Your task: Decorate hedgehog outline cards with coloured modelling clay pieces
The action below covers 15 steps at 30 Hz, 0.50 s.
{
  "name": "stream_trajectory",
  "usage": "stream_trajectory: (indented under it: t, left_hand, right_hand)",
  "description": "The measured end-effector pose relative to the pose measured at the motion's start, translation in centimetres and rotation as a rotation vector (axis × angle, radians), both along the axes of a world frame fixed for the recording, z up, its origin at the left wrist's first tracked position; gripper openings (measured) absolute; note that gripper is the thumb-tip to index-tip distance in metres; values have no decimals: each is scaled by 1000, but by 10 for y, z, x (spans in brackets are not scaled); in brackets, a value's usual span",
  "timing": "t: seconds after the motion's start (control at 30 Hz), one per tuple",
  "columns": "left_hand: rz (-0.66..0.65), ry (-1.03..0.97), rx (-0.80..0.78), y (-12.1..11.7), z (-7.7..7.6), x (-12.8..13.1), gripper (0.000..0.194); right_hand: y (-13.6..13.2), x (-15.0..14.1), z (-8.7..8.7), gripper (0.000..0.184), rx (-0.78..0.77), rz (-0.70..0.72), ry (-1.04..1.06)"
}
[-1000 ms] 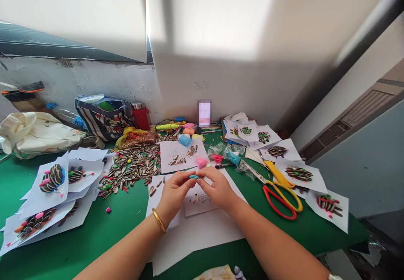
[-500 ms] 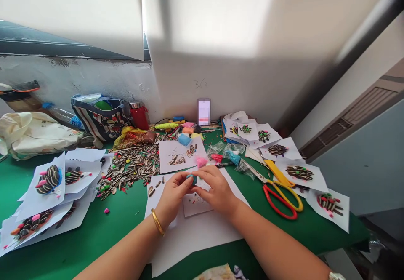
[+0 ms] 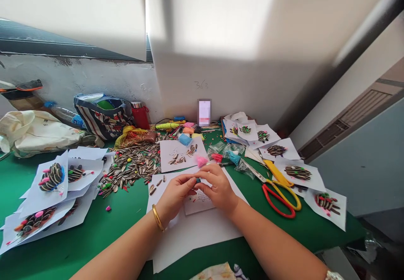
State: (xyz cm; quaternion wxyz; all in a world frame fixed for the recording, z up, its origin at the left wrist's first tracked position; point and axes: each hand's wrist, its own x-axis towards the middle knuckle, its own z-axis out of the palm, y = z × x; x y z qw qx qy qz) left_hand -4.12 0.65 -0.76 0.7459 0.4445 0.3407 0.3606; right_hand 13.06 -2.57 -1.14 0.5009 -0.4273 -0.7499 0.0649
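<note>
A small lump of blue modelling clay (image 3: 198, 180) is pinched between the fingers of both hands, mostly covered by them. My left hand (image 3: 177, 192) has its thumb and fingers closed on the lump. From the other side, my right hand (image 3: 217, 187) presses on it with curled fingers. Just below them lies a small white card (image 3: 200, 204) with a line drawing and tiny coloured bits, resting on larger white sheets (image 3: 183, 246). Several sunflower seeds (image 3: 152, 189) lie on the sheet left of my left hand.
A heap of sunflower seeds (image 3: 135, 162) spreads to the left, near stacked seed-decorated cards (image 3: 52, 179). Scissors (image 3: 280, 198) and a yellow cutter (image 3: 277, 172) lie right, beside more decorated cards (image 3: 298, 173). Behind are bagged clay (image 3: 234, 158), a phone (image 3: 204, 112) and a red flask (image 3: 140, 116).
The blue clay is now more covered by my fingers, and both hands have closed in around it. The whole view has shifted slightly.
</note>
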Motion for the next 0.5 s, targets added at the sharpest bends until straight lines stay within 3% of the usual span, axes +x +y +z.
stream_trajectory:
  t: [0.1, 0.33, 0.5]
  left_hand:
    - [88, -80, -62, 1, 1, 0, 28]
    - [177, -120, -15, 1, -1, 2, 27]
    - [197, -88, -29, -2, 1, 5, 32]
  right_hand:
    - [1, 0, -1, 44, 2, -19, 28]
    - [-2, -2, 3, 37, 3, 26, -83]
    - [-3, -4, 2, 32, 38, -80, -168]
